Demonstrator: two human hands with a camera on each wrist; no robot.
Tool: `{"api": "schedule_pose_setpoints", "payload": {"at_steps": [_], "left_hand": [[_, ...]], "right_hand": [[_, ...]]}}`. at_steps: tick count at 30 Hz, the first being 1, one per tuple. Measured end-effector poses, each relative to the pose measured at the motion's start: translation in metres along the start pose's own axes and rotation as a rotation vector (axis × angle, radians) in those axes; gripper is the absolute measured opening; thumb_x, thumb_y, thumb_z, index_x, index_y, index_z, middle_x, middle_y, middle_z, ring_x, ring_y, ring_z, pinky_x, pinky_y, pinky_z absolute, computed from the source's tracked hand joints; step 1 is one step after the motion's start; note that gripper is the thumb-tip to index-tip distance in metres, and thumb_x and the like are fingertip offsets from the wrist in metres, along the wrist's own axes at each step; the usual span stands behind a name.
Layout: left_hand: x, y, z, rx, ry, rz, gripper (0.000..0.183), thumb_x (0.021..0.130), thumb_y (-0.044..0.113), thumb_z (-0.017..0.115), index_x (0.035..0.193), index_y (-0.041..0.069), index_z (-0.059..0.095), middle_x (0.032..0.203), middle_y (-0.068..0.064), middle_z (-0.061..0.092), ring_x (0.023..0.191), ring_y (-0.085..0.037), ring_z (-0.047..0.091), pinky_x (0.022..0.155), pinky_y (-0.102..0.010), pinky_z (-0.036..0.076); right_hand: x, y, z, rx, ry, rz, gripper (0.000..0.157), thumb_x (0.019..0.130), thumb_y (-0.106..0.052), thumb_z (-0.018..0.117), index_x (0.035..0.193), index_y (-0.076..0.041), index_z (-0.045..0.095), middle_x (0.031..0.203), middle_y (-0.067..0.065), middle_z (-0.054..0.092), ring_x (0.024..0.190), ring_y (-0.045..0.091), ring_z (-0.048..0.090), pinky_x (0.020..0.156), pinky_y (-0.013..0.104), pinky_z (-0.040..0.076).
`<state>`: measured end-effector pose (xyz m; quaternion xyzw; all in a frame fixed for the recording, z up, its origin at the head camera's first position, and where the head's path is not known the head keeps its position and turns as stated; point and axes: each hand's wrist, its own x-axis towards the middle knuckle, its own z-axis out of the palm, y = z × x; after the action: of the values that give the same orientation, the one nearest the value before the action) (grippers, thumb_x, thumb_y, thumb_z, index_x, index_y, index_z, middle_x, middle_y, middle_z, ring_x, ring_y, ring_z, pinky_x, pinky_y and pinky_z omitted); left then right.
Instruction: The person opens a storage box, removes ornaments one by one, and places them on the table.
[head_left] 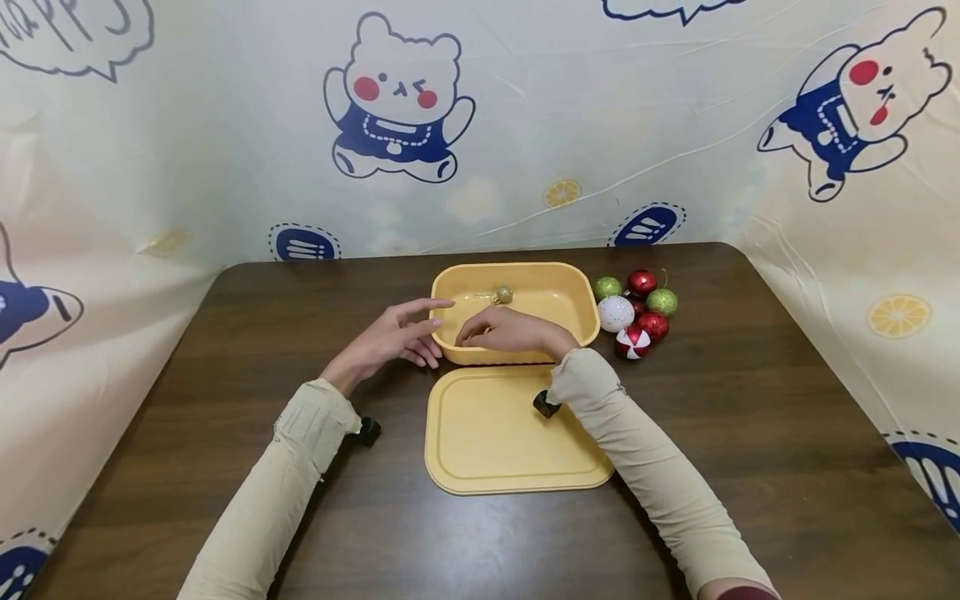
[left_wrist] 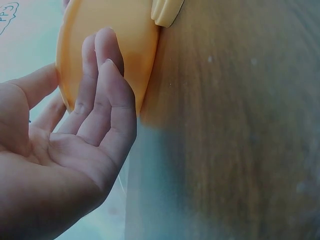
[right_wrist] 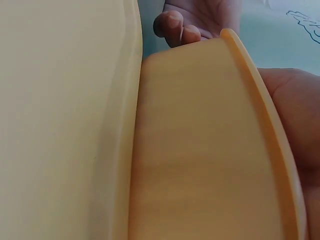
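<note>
A yellow plastic box [head_left: 588, 312] stands at the back of the table, with a small gold bauble [head_left: 503, 295] inside near its far wall. My left hand [head_left: 390, 337] is at the box's left end, thumb and index finger at the rim, the other fingers loosely bent outside; the left wrist view shows this palm [left_wrist: 65, 155] holding nothing. Over the near wall, my right hand [head_left: 517, 329] reaches into the box with its fingers pointing down and left. Whether those fingertips hold anything is hidden; the right wrist view shows mostly the box's outer wall [right_wrist: 200, 135].
A flat yellow lid [head_left: 510, 433] lies in front of the box, under my right wrist. Right of the box sits a cluster of several baubles: green [head_left: 662, 301], red [head_left: 642, 282], white [head_left: 616, 313] and red-and-white striped [head_left: 632, 342]. A printed cloth [head_left: 510, 125] hangs behind the table.
</note>
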<state>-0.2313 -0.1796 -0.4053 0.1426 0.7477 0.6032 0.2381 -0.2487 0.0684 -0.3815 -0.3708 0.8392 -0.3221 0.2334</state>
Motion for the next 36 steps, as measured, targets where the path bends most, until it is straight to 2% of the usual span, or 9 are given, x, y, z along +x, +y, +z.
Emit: {"api": "schedule_pose_setpoints", "payload": {"at_steps": [3, 8, 12, 17, 19, 21, 28, 32, 36], "left_hand": [[0.001, 0.000, 0.001, 0.000, 0.000, 0.000, 0.048, 0.103, 0.031, 0.056, 0.149, 0.020, 0.047, 0.086, -0.024, 0.070, 0.072, -0.033, 0.072, 0.069, -0.044, 0.061], [0.000, 0.000, 0.000, 0.000, 0.003, -0.003, 0.047, 0.102, 0.033, 0.058, 0.147, 0.023, 0.049, 0.086, -0.024, 0.070, 0.072, -0.033, 0.071, 0.068, -0.044, 0.061], [-0.001, -0.001, 0.000, -0.001, 0.009, -0.006, 0.046, 0.103, 0.033, 0.057, 0.147, 0.023, 0.049, 0.087, -0.024, 0.070, 0.072, -0.034, 0.071, 0.067, -0.043, 0.061], [-0.002, -0.001, 0.001, -0.002, 0.013, -0.007, 0.045, 0.103, 0.031, 0.056, 0.147, 0.023, 0.050, 0.087, -0.024, 0.069, 0.072, -0.034, 0.071, 0.067, -0.042, 0.061], [-0.003, -0.001, 0.001, -0.003, 0.012, -0.006, 0.046, 0.103, 0.032, 0.056, 0.147, 0.023, 0.049, 0.087, -0.024, 0.069, 0.072, -0.033, 0.071, 0.067, -0.042, 0.061], [-0.004, 0.000, 0.001, -0.004, 0.010, -0.005, 0.047, 0.103, 0.033, 0.056, 0.148, 0.023, 0.049, 0.086, -0.024, 0.070, 0.072, -0.033, 0.071, 0.067, -0.043, 0.061], [-0.004, 0.001, 0.001, -0.009, 0.008, 0.001, 0.050, 0.102, 0.034, 0.057, 0.149, 0.020, 0.046, 0.085, -0.024, 0.070, 0.072, -0.033, 0.071, 0.067, -0.043, 0.061], [-0.001, 0.001, 0.001, -0.019, 0.002, 0.001, 0.051, 0.102, 0.034, 0.057, 0.149, 0.019, 0.046, 0.085, -0.023, 0.070, 0.071, -0.033, 0.072, 0.067, -0.043, 0.061], [0.000, 0.001, 0.002, -0.021, -0.001, 0.003, 0.051, 0.102, 0.034, 0.058, 0.149, 0.019, 0.047, 0.085, -0.023, 0.070, 0.071, -0.032, 0.072, 0.066, -0.042, 0.061]], "right_hand": [[0.001, 0.002, 0.001, 0.041, 0.007, 0.028, 0.023, 0.102, -0.015, 0.056, 0.116, -0.010, 0.073, 0.117, 0.001, 0.070, 0.112, 0.014, 0.062, 0.100, 0.030, 0.047], [0.001, 0.006, 0.003, 0.086, 0.026, 0.023, 0.019, 0.101, -0.014, 0.058, 0.112, -0.010, 0.072, 0.114, 0.001, 0.070, 0.108, 0.014, 0.064, 0.097, 0.030, 0.049], [0.000, 0.005, 0.004, 0.103, 0.029, 0.024, 0.021, 0.101, -0.014, 0.057, 0.119, -0.009, 0.067, 0.120, 0.004, 0.067, 0.105, 0.017, 0.066, 0.094, 0.032, 0.050], [0.000, 0.004, 0.005, 0.052, -0.022, 0.049, 0.033, 0.105, -0.018, 0.049, 0.135, -0.017, 0.061, 0.137, 0.000, 0.059, 0.124, 0.015, 0.055, 0.106, 0.034, 0.042], [0.000, 0.002, 0.005, 0.043, -0.046, 0.059, 0.035, 0.105, -0.017, 0.045, 0.136, -0.019, 0.061, 0.140, -0.003, 0.058, 0.129, 0.013, 0.051, 0.110, 0.034, 0.039], [0.000, 0.001, 0.005, 0.036, -0.050, 0.060, 0.035, 0.105, -0.017, 0.045, 0.134, -0.020, 0.064, 0.137, -0.004, 0.060, 0.127, 0.012, 0.052, 0.109, 0.033, 0.040], [-0.003, 0.002, 0.000, 0.069, 0.062, -0.013, 0.024, 0.101, -0.015, 0.059, 0.123, -0.009, 0.067, 0.118, 0.004, 0.069, 0.104, 0.015, 0.064, 0.093, 0.031, 0.050], [-0.009, 0.001, -0.005, 0.075, 0.148, -0.047, 0.021, 0.097, -0.010, 0.063, 0.116, -0.003, 0.068, 0.109, 0.008, 0.071, 0.101, 0.020, 0.066, 0.091, 0.032, 0.052], [-0.017, -0.002, -0.010, 0.038, 0.235, -0.032, 0.019, 0.095, -0.011, 0.066, 0.113, -0.004, 0.070, 0.108, 0.006, 0.071, 0.101, 0.021, 0.065, 0.091, 0.034, 0.052]]}}
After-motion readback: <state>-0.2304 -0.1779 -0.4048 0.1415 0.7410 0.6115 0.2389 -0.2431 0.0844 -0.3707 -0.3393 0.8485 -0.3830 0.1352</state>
